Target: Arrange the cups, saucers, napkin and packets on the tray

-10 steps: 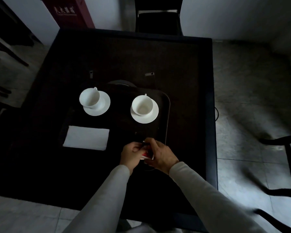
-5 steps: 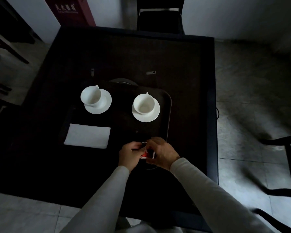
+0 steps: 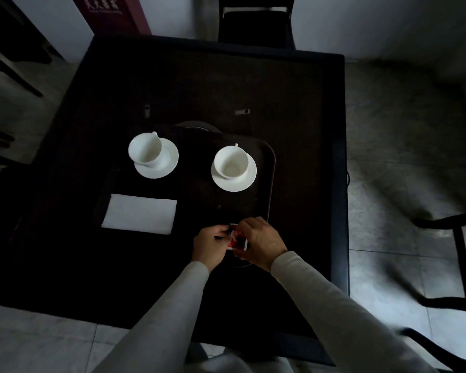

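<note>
Head view: left hand point(image 3: 209, 242) and right hand point(image 3: 258, 242) together pinch small red-and-white paper packets point(image 3: 236, 239) at the near right corner of the dark plastic tray point(image 3: 271, 168).

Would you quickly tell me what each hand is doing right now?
Left hand: closed on the red and white packets.
Right hand: closed on the same packets, at the tray's near edge.

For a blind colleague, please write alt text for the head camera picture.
Seen from above, a person's left hand and right hand together hold small red and white packets over the near edge of a dark tray on a dark table. The tray holds two empty white cups on saucers, left and right, and a folded white napkin.
</note>
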A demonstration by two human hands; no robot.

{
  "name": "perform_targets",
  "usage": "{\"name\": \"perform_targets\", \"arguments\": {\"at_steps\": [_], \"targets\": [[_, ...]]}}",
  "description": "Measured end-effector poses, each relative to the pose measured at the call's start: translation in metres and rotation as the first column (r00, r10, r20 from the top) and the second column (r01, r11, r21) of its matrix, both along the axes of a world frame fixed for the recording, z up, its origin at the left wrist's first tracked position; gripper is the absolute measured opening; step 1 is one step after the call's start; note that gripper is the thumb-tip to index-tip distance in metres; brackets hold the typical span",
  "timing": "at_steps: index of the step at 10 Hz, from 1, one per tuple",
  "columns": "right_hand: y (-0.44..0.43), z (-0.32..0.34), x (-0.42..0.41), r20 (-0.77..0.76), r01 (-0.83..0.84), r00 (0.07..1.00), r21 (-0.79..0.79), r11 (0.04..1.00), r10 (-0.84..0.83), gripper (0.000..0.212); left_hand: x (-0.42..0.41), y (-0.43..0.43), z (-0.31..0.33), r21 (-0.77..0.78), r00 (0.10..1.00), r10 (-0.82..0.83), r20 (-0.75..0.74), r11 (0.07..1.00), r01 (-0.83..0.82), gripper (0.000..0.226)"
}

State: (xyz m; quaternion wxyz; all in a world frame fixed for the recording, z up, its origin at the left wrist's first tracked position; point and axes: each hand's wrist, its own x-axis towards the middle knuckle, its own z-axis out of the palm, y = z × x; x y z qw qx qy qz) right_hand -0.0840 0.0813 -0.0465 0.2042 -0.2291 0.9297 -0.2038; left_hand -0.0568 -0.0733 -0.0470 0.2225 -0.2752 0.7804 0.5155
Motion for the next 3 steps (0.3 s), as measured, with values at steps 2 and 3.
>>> {"name": "perform_targets", "arguments": {"at_steps": [2, 3], "targets": [[-0.0009, 0.0013, 0.0009, -0.027, 0.005, 1.000, 0.011, 1.000, -0.005, 0.050, -0.0002, 0.0027, 0.0045, 0.030, 1.000, -0.010, 0.001, 0.999, 0.010, 0.032], [-0.0028, -0.0037, 0.0004, -0.003, -0.010, 1.000, 0.043, 0.999, 0.010, 0.052, -0.0028, 0.0028, 0.0048, 0.017, 1.000, -0.018, 0.013, 1.000, 0.018, 0.031]]}}
